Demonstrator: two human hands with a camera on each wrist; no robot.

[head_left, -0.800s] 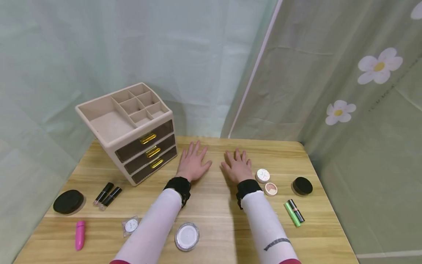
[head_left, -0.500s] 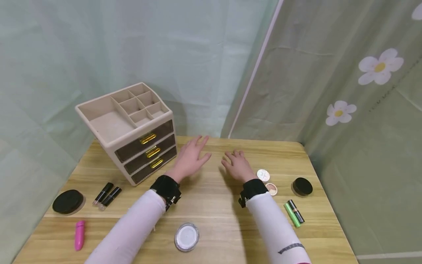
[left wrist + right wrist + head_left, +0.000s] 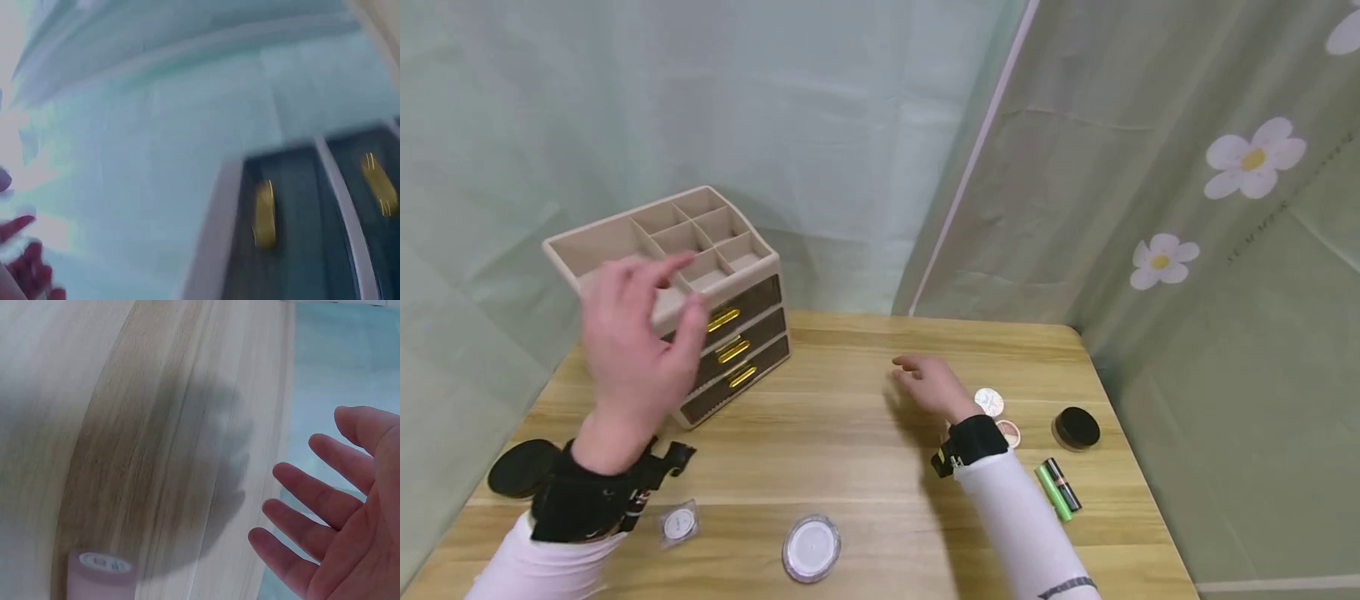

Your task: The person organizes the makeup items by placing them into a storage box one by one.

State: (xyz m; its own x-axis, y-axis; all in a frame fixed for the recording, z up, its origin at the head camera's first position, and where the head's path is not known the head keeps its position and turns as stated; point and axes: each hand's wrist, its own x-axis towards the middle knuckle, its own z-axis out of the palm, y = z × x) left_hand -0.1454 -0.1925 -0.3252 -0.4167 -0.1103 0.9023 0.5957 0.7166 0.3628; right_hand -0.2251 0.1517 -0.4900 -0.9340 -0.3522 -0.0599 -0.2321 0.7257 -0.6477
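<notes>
My left hand (image 3: 636, 342), blurred, is raised in front of a beige makeup organizer (image 3: 767, 312), its fingers loosely bent and holding nothing. The organizer has open compartments on top and dark drawers with gold handles (image 3: 265, 215); my hand covers part of its front left. Over the middle right of the table hovers my right hand (image 3: 932, 387), fingers relaxed and spread in the right wrist view. Close by its wrist lie a white round compact (image 3: 989, 402) and a small tricolor palette (image 3: 1009, 432), partly hidden. A pale pink cylinder (image 3: 100, 581) shows low in the right wrist view.
On the right are a black-lidded jar (image 3: 1077, 428), a green tube (image 3: 1054, 493) and a black tube (image 3: 1063, 485). A black round compact (image 3: 523, 468) lies left, partly behind my wrist. In front are a clear-rimmed round case (image 3: 812, 548) and a small wrapped disc (image 3: 679, 524). Curtains enclose the table.
My left hand has lifted off the table and swung left, up before the organizer. The right hand has risen slightly off the tabletop, its fingers bending. The head view has shifted a little.
</notes>
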